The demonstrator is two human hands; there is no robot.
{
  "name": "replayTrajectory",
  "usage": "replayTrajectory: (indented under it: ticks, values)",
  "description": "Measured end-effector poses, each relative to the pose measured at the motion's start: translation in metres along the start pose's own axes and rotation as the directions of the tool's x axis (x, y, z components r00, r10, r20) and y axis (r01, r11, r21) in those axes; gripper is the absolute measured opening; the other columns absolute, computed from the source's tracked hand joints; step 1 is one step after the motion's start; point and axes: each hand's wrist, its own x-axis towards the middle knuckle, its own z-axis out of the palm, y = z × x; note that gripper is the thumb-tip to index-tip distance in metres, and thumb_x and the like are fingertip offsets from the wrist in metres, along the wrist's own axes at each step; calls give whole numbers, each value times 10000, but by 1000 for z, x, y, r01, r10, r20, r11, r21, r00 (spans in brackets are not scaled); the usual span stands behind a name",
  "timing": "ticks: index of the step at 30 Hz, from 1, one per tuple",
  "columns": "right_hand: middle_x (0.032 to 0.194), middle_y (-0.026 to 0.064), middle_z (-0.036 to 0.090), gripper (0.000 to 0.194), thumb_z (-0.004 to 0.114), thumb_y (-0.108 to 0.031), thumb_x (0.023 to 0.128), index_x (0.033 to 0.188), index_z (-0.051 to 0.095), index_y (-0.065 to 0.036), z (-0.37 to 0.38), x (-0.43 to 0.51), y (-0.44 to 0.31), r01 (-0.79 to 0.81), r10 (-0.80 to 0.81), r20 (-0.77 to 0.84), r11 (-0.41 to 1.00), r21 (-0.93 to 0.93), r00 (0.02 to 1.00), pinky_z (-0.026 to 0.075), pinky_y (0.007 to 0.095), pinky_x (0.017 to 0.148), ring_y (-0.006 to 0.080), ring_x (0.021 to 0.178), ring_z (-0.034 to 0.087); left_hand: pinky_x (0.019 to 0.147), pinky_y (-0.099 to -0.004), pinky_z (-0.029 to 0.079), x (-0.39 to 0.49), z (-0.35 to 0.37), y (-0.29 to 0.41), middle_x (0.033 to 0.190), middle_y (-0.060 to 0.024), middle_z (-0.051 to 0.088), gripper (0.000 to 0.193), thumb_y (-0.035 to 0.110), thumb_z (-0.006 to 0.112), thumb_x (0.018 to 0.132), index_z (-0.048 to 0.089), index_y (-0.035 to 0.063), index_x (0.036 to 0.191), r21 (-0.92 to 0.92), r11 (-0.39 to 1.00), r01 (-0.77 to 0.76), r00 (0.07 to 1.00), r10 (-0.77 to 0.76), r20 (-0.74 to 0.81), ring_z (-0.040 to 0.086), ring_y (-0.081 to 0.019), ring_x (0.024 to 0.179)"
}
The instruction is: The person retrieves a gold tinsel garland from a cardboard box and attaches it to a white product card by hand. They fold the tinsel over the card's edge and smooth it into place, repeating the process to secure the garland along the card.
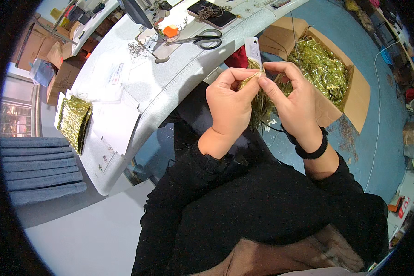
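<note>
My left hand (229, 95) and my right hand (291, 93) meet in front of me, past the edge of the table. Between their thumbs and forefingers they pinch the top of a gold metallic fringe (257, 107), whose strands hang down behind and between the hands. A white printed card (252, 50) stands up just above my fingertips, at the top of the fringe. Whether the card is fastened to it I cannot tell. My fingers hide the exact spot being pinched.
A sewing machine (138, 12), black-handled scissors (207, 39) and a phone (212, 13) with tangled thread lie on the table (158, 79). Carded gold fringe (72, 119) rests at its left end beside white sheets (112, 124). On the floor, an open cardboard box (357, 103) holds more gold fringe (319, 65).
</note>
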Motion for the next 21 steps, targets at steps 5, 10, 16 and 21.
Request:
replayTrajectory:
  ticks: [5,10,16,21]
  values:
    - [949,116,695,354,760,-253,841,1045,662,18,6,-6,2,-98,100,2,963,251,995,496,322,784,194,884,646,750,-242,521,1,3,-3,916,-97,710,70,-61,726,818,686,-38,872,272,920,-283,959,266,100,652,-121,822]
    - [816,68,671,117,633,-94,944,966,646,21,9,-8,9,-76,100,-49,931,358,994,482,262,706,101,747,586,736,-251,516,-5,3,1,898,-89,708,90,-54,742,778,690,-31,848,386,834,-394,919,358,165,652,-136,798]
    - [757,85,627,142,612,-110,964,900,603,16,-3,-5,8,27,-6,-201,994,103,980,468,281,662,120,704,564,677,-215,488,-4,3,3,884,-61,693,126,12,784,793,713,-39,884,417,838,-351,936,295,195,619,-83,769]
    - [711,65,588,155,608,-121,975,885,585,3,-23,2,11,56,-65,-297,998,-39,953,440,277,625,116,663,517,614,-197,454,-2,-7,11,844,-23,676,145,69,789,826,722,-41,893,439,887,-145,980,68,187,573,-42,670]
